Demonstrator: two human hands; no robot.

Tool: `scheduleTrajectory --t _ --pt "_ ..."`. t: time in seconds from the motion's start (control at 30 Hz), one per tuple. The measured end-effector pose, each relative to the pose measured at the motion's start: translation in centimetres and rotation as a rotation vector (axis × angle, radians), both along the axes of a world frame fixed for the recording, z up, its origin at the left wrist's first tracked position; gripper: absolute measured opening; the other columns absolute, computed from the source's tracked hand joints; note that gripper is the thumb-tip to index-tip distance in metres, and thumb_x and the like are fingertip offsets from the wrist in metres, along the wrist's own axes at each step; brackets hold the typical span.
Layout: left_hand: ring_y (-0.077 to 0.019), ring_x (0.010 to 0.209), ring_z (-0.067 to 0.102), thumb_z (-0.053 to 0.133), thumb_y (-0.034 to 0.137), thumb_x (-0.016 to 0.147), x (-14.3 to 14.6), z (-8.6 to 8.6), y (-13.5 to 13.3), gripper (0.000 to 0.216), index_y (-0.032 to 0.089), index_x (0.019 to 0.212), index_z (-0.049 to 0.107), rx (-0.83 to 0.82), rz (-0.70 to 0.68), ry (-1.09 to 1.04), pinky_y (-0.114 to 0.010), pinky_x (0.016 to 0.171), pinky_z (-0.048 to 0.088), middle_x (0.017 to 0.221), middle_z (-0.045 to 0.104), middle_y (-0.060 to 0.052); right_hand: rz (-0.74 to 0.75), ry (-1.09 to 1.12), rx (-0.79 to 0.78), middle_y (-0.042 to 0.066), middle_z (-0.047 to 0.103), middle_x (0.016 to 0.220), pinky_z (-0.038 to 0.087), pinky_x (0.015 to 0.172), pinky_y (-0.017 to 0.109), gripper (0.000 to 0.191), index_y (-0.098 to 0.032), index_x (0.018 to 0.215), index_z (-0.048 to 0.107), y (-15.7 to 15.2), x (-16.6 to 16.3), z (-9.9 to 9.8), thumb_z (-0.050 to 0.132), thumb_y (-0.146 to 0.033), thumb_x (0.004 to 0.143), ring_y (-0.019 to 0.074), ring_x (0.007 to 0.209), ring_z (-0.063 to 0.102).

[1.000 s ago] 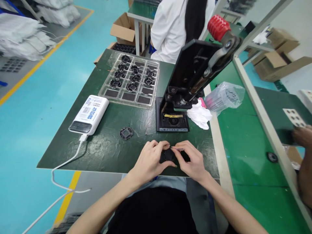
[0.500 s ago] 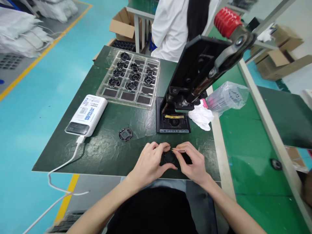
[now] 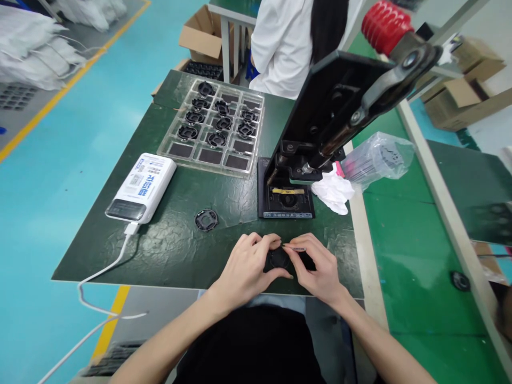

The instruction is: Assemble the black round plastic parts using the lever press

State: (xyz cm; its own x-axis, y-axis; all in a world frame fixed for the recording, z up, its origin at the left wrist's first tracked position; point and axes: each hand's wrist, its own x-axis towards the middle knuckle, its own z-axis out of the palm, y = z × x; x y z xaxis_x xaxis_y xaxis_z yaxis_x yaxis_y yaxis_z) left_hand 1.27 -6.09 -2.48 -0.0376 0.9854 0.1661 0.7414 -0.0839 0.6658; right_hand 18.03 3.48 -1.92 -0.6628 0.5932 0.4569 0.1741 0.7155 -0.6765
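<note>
My left hand (image 3: pixel 245 266) and my right hand (image 3: pixel 317 269) meet at the near edge of the dark green mat (image 3: pixel 172 240). Both pinch a small round black part (image 3: pixel 277 258) between thumbs and fingers. My right fingers also pinch a thin strip (image 3: pixel 295 248) laid over the part's top. A second round black part (image 3: pixel 206 220) lies loose on the mat to the left. Just beyond my hands stands a black hand press (image 3: pixel 320 117) with a red-capped lever (image 3: pixel 386 21) and an open nest in its base (image 3: pixel 287 202).
A clear tray (image 3: pixel 214 128) with several black parts sits at the back. A white power bank (image 3: pixel 141 188) with a cable lies left. White cloth (image 3: pixel 333 192) and a plastic bag (image 3: pixel 378 157) lie right of the press. A person in white (image 3: pixel 280 42) stands behind.
My hands have stayed on the part with only small finger shifts. The view tilted slightly. Another person's hand at the right edge has gone out of view.
</note>
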Motion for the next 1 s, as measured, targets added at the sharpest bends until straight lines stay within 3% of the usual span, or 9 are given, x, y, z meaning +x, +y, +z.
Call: scheduleTrajectory --t 0.53,0.83,0.9,1.0 --pt "-0.0240 0.093 0.066 0.086 0.038 0.081 0.1 0.2 -0.1 0.055 0.023 0.119 0.050 -0.014 0.007 -0.017 -0.039 0.080 0.049 0.113 0.073 -0.004 0.026 -0.033 0.116 0.005 0.066 0.079 0.056 0.066 0.033 0.016 -0.020 0.093 0.063 -0.3 -0.6 0.4 0.058 -0.005 0.093 0.0180 0.076 0.063" --pt "-0.0240 0.087 0.068 0.090 0.039 0.075 0.1 0.1 0.3 0.051 0.023 0.105 0.053 0.024 0.034 0.016 -0.037 0.076 0.048 0.098 0.073 -0.002 0.017 -0.050 0.035 0.004 0.061 0.080 0.053 0.068 0.032 0.018 -0.021 0.083 0.054 -0.3 -1.2 0.1 0.053 -0.008 0.096 0.0175 0.078 0.059" --pt "-0.0242 0.085 0.069 0.092 0.044 0.071 0.1 0.0 0.4 0.055 0.022 0.103 0.053 0.027 0.044 0.024 -0.037 0.075 0.049 0.096 0.073 -0.002 -0.075 0.020 -0.048 0.004 0.063 0.079 0.053 0.066 0.029 0.019 -0.021 0.080 0.055 0.3 -1.0 0.5 0.056 -0.012 0.098 0.0159 0.075 0.061" --pt "-0.0231 0.084 0.070 0.094 0.048 0.068 0.1 0.0 0.3 0.059 0.022 0.102 0.054 0.030 0.073 0.003 -0.036 0.076 0.051 0.095 0.074 -0.002 -0.391 0.274 -0.085 0.003 0.066 0.080 0.054 0.066 0.027 0.015 -0.020 0.084 0.061 1.5 0.5 1.8 0.058 -0.018 0.099 0.0136 0.071 0.064"
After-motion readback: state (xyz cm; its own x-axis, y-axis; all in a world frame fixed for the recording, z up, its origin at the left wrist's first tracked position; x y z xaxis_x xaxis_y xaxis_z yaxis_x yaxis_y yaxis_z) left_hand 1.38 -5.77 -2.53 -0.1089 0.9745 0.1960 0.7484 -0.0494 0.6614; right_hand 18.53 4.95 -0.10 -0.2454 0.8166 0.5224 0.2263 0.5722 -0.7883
